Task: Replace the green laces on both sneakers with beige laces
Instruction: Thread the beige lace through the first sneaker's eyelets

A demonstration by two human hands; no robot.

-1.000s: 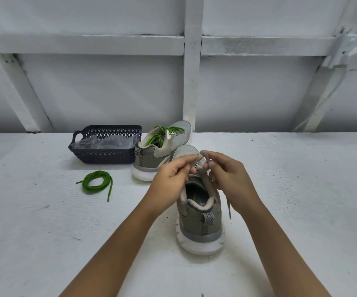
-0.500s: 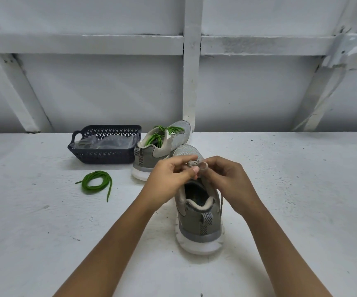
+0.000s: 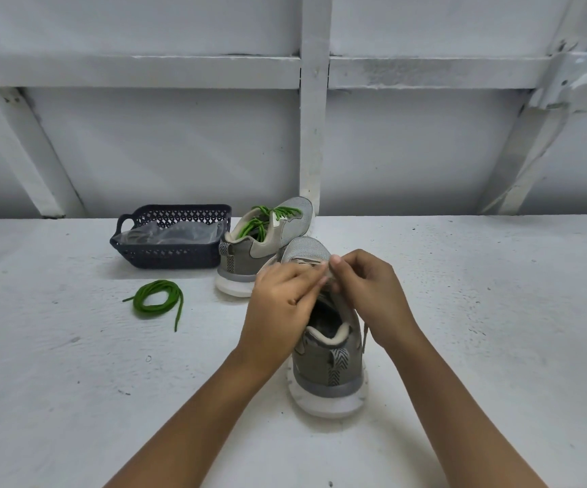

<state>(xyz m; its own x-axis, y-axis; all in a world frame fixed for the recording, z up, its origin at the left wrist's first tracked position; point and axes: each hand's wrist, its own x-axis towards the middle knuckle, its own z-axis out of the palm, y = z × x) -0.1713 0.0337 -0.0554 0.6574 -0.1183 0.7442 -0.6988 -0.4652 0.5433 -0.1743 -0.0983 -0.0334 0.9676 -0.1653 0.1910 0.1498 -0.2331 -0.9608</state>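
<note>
1 thin beige lace (image 3: 365, 333), pinched by left hand (image 3: 285, 299) and right hand (image 3: 367, 294) over the grey sneaker (image 3: 327, 376).

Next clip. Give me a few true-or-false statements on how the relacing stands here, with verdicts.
1. The far sneaker carries green laces. True.
2. The loose green lace lies in the basket. False: it lies on the table, in front of the basket.
3. The left hand and the right hand both pinch the beige lace at the near sneaker. True.
4. The basket holds a shoe. False: it holds clear plastic bags.
</note>
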